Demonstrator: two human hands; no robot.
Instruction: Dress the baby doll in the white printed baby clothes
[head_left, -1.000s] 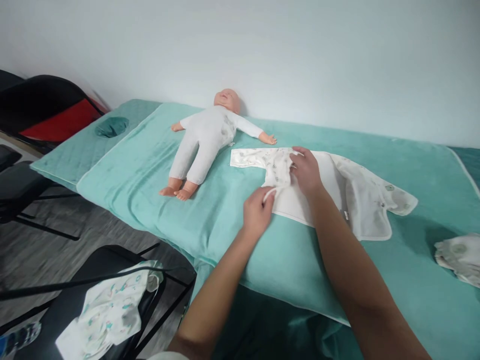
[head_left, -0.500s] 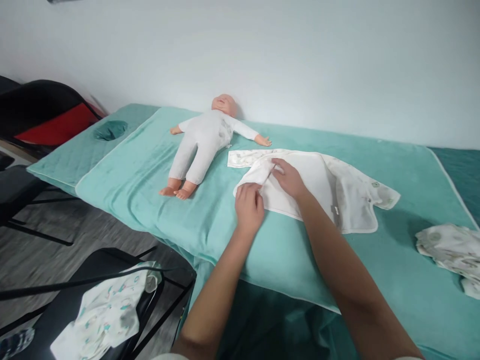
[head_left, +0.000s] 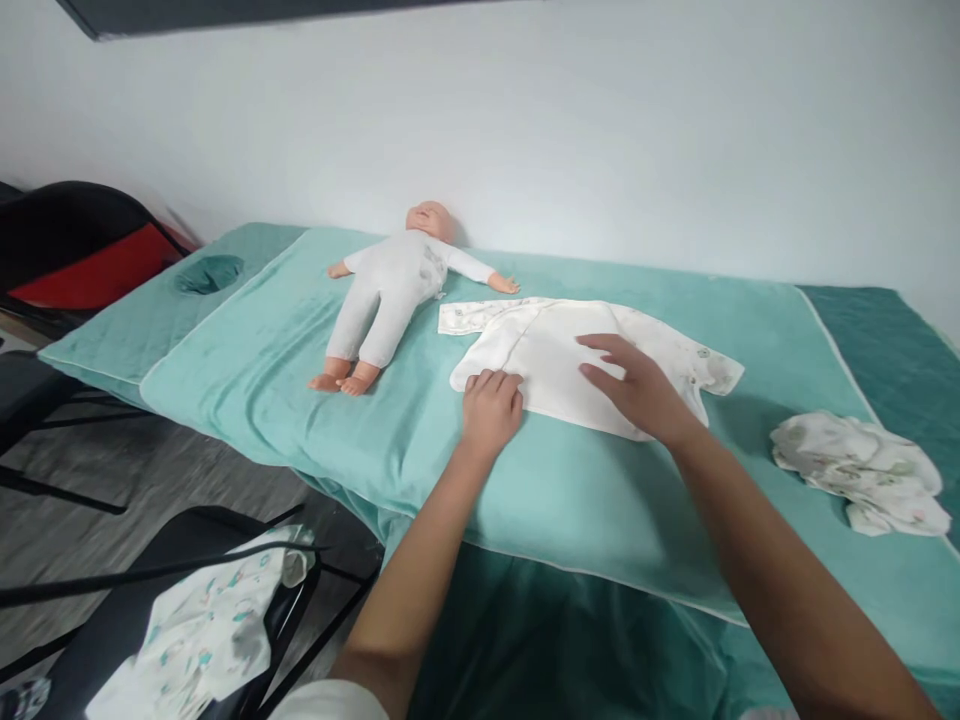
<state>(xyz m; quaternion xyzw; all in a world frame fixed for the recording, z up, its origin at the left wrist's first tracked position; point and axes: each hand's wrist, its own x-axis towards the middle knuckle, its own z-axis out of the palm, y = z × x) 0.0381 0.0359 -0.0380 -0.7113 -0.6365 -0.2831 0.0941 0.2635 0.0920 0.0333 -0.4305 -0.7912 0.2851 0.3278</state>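
A white baby shirt (head_left: pixel 551 360) with a faint print on its sleeves lies spread out, its plain side up. My left hand (head_left: pixel 491 408) is on the shirt's lower left edge, fingers bent together over the hem; the fingertips are partly hidden. Above the right half of the shirt is my right hand (head_left: pixel 637 385), thumb and fingers apart with nothing between them. To the left of the shirt, a baby doll (head_left: pixel 390 290) in a pale body suit lies on its back, arms spread.
All this rests on a padded bed with a green cover (head_left: pixel 360 430) against the wall. A crumpled printed cloth (head_left: pixel 859 465) lies at the right. Lower left, a black chair (head_left: pixel 206 525) holds another printed garment (head_left: pixel 214 625). A red cushion (head_left: pixel 97 270) is on a chair at far left.
My right hand has let go of the cloth, opened and moved right over the shirt. The left hand stays at the hem. The view has turned slightly right and up.
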